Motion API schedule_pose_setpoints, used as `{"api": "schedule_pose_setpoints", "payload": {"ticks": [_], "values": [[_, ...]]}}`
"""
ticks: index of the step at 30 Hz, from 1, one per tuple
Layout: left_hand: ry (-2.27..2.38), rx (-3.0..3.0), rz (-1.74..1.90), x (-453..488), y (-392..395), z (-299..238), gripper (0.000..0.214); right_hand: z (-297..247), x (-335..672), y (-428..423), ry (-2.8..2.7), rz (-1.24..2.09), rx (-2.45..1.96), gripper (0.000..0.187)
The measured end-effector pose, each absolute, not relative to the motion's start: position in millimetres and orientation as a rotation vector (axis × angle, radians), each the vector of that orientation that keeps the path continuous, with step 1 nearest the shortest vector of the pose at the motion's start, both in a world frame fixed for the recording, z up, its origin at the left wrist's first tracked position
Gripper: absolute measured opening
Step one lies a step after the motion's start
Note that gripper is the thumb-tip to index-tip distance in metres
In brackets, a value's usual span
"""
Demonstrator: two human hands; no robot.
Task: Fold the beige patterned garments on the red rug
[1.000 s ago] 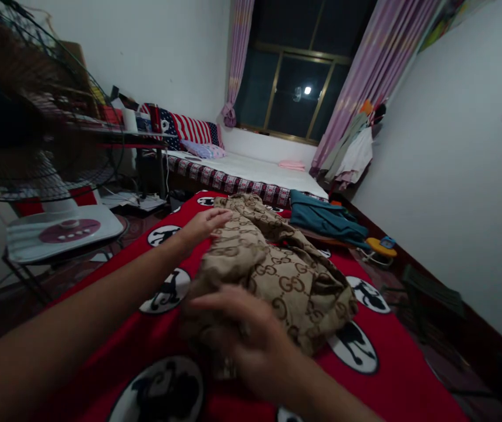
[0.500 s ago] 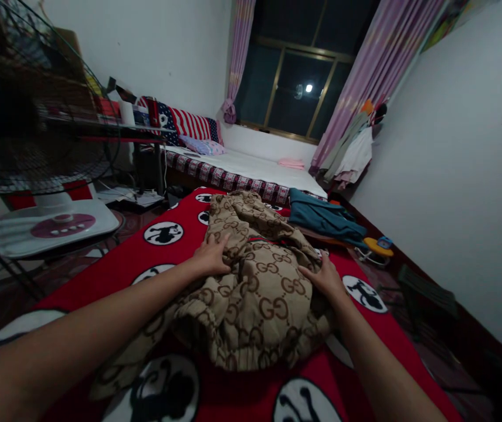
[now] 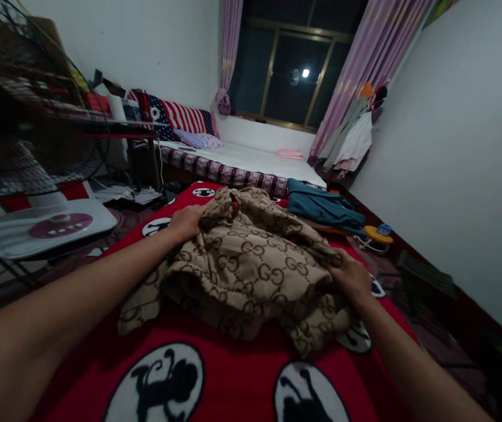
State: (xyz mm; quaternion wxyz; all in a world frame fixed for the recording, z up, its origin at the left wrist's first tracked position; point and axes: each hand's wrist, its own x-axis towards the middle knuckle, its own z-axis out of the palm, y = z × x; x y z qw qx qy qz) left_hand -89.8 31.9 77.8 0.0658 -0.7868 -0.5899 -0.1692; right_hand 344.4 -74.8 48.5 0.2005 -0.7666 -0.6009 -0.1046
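A tan jacket with a brown letter pattern lies bunched on a red blanket printed with white circles and dark figures. My left hand is closed on the jacket's left side, near a small green and red stripe. At the right edge, my right hand grips the cloth, its fingertips partly hidden by the folds. The elasticated hem faces me and is lifted a little between the hands. One sleeve spreads out at the lower left, another part hangs down at the lower right.
Beyond the jacket lies a folded teal garment. A fan stands at the left, before a cluttered desk. Behind is a bed under the window. A yellow stool and a dark stool stand at the right.
Both hands have moved outward, from lying on the jacket to gripping its sides. The cloth is pulled wider and its hem has shifted away from me. The view has moved slightly.
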Motion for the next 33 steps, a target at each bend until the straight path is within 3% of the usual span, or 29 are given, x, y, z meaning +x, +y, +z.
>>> {"api": "schedule_pose_setpoints", "payload": {"ticks": [4, 7, 10, 13, 17, 20, 28, 33], "values": [[-2.025, -2.416, -0.107, -94.1, 34.5, 73.1, 0.063, 31.1, 356.9, -77.2, -1.817, -0.126, -2.222, 0.054], [-1.946, -2.265, -0.292, -87.8, 24.6, 86.5, 0.066, 30.8, 356.6, -91.1, -1.742, -0.215, -2.035, 0.068], [-1.593, -2.394, -0.702, -75.9, 1.7, 101.3, 0.055, 33.3, 338.9, -121.5, -1.816, -0.243, -1.682, 0.053], [-1.213, -3.002, -0.642, -68.5, -24.2, 101.4, 0.047, 30.0, 311.1, -154.6, -2.08, -0.05, -1.446, 0.037], [-1.243, -3.42, -0.102, -83.8, -41.5, 87.6, 0.107, 20.4, 293.8, -170.6, -2.273, 0.112, -1.518, 0.074], [-1.353, -3.372, 0.003, -104.3, -42.3, 80.9, 0.119, 12.1, 305.3, -160.6, -2.251, 0.105, -1.627, 0.086], [-1.204, -3.152, -0.02, -116.0, -51.8, 62.8, 0.097, 33.4, 349.4, -133.6, -2.23, 0.068, -1.89, 0.062], [-1.148, -3.041, -0.172, -111.1, -53.0, 53.8, 0.074, 96.9, 388.4, -134.8, -1.815, -0.498, -2.32, 0.029]]}}
